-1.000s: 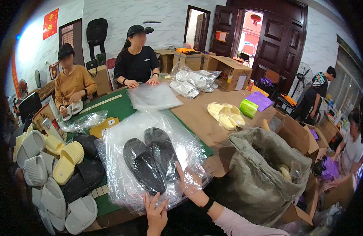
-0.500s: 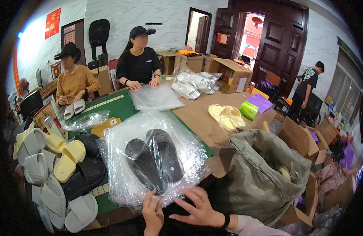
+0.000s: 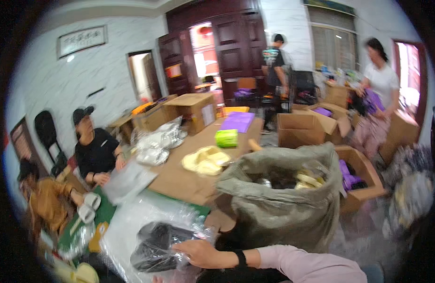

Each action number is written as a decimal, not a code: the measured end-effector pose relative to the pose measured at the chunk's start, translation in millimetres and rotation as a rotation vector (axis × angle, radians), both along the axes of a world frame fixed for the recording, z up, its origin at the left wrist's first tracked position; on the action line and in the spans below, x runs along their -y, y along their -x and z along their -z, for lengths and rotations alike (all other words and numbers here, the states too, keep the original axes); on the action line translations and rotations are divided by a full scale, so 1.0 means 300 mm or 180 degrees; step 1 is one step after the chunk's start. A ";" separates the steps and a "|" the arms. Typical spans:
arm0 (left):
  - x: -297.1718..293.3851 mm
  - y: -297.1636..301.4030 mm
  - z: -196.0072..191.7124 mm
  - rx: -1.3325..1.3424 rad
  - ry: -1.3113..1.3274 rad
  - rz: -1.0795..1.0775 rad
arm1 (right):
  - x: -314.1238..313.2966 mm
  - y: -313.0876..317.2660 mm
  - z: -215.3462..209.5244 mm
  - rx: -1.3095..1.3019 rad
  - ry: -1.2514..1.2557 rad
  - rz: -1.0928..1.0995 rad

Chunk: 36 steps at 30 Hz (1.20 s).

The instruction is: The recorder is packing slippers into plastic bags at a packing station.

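Observation:
A pair of black slide slippers lies in a clear plastic bag, tilted over a stack of clear bags on the green-topped table. My right hand reaches in from the right and pinches the near edge of this bagged pair, its fingers closed on the plastic. Only a blurred bit of my left hand shows at the lower edge below the bag; its fingers are hidden. Right beside the table stands a large grey-green woven sack, open at the top, with yellow bagged slippers inside.
Yellow slippers and a green packet lie on the brown board. Silvery bagged items and cardboard boxes stand farther back. Open cartons stand beyond the sack. Two co-workers sit at left, one near white slippers; two people stand farther off.
My view has swung to the right, towards the sack. My right hand, apart from the bagged slippers before, now grips the bag, and the pair has turned sideways. My left hand has mostly dropped out of sight.

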<state>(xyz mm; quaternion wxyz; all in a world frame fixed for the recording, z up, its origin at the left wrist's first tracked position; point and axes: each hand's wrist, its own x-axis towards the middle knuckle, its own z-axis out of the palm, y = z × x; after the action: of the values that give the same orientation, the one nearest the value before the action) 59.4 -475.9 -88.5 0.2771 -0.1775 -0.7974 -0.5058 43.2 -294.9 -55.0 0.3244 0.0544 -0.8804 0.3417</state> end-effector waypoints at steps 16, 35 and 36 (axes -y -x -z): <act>0.008 0.090 0.180 0.0155 0.2669 -0.0366 | -0.537 0.439 -0.518 -0.2660 -0.0573 0.1519; 0.006 0.081 0.181 0.0113 0.3005 -0.0415 | -0.465 0.445 -0.112 -0.0350 -0.1915 0.1754; 0.008 0.078 0.179 0.0144 0.3007 -0.0441 | -0.402 0.429 -0.103 -0.0256 -0.1842 0.1246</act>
<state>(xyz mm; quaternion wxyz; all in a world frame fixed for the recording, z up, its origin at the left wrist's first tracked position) 36.0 -478.4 -142.1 0.1818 -0.2194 -0.9558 -0.0721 -85.4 -174.4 -24.3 0.3893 -0.0124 -0.9210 0.0069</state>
